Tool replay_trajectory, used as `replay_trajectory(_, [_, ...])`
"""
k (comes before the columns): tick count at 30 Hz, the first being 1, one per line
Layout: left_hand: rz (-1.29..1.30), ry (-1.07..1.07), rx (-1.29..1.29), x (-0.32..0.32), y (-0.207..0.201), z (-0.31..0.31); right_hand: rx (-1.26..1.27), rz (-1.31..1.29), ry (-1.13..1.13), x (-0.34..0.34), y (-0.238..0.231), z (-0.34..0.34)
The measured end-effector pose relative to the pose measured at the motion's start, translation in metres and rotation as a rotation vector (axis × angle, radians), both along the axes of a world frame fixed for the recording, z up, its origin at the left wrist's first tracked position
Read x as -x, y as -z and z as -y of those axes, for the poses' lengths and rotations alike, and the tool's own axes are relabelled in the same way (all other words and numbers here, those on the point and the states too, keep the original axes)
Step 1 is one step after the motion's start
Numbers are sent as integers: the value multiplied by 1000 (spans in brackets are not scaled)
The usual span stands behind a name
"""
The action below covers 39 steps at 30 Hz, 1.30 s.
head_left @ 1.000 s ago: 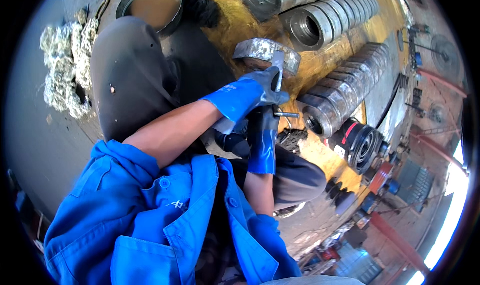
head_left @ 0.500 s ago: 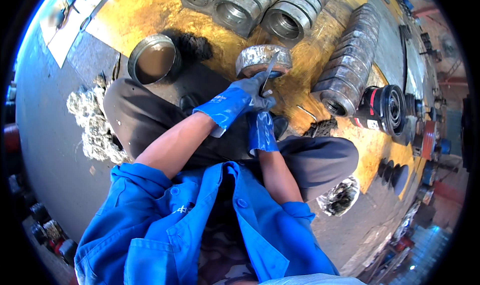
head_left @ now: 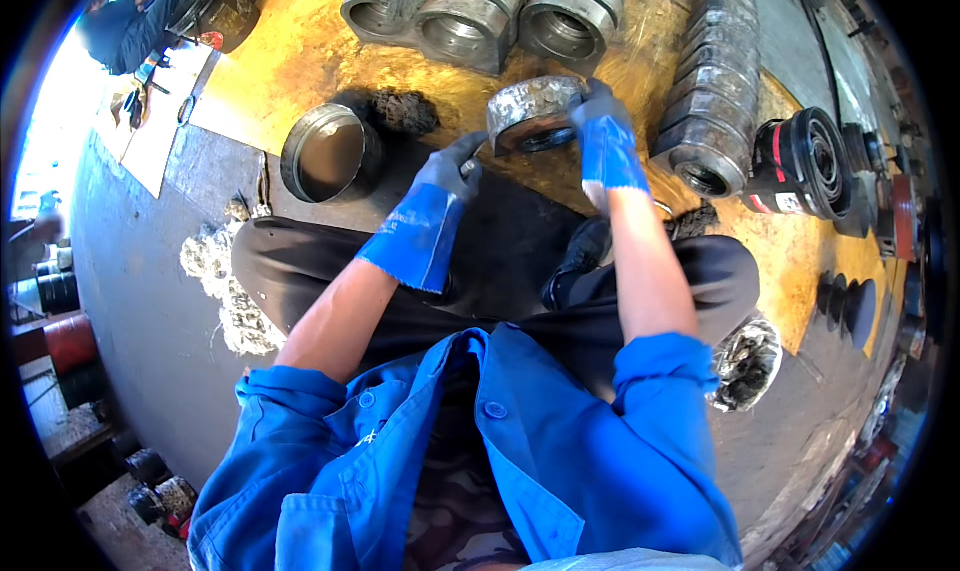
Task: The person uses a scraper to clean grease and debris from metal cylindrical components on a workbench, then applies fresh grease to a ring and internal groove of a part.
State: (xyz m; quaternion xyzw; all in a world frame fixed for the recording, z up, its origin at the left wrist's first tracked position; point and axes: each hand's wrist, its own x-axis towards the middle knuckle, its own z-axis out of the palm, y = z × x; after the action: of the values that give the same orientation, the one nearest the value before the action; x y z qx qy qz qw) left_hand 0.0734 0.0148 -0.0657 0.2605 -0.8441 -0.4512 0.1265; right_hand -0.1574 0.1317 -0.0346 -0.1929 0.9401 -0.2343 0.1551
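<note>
A thick metal ring [head_left: 533, 105] stands in front of me, its outer face worn and silvery, with a dark opening toward me. My right hand [head_left: 607, 131], in a blue glove with dark grey fingers, grips its right edge. Just left of the ring, my left hand [head_left: 447, 183] is closed in a matching glove. Only a small pale end [head_left: 467, 168] of the flat metal blade shows at its fingers; the rest is hidden. Behind the left hand lie a round tin of brown liquid [head_left: 328, 155] and a dark, matted clump [head_left: 403, 112].
Rows of stacked metal rings [head_left: 568, 29] lie at the far side, and another long row [head_left: 710, 101] at right. Beside it lies a black cylindrical container [head_left: 800, 163]. White fibre waste [head_left: 232, 286] lies by my left knee. Another person's sleeve [head_left: 125, 31] and a bucket [head_left: 215, 13] are far left.
My right hand has moved from beneath the left hand out to the ring's right edge. My left hand has drawn back leftward, and the blade no longer shows against the ring. The view has shifted.
</note>
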Motion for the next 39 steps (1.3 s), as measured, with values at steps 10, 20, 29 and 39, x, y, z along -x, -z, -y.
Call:
replay_trajectory(10, [85,-81,67,-15,-8,-24,-256,-281,-325,41,73,42])
replay_trajectory(20, [77,-43,78,-9,-2,-8,-308,-77,-471,53,63,56])
replay_trajectory(29, [117,62,37,5,-13,5,-120,-1,-699,86,74,40])
replay_trajectory(39, [296,60,-390,10,-35,14,-168,-165,-651,71,85,38])
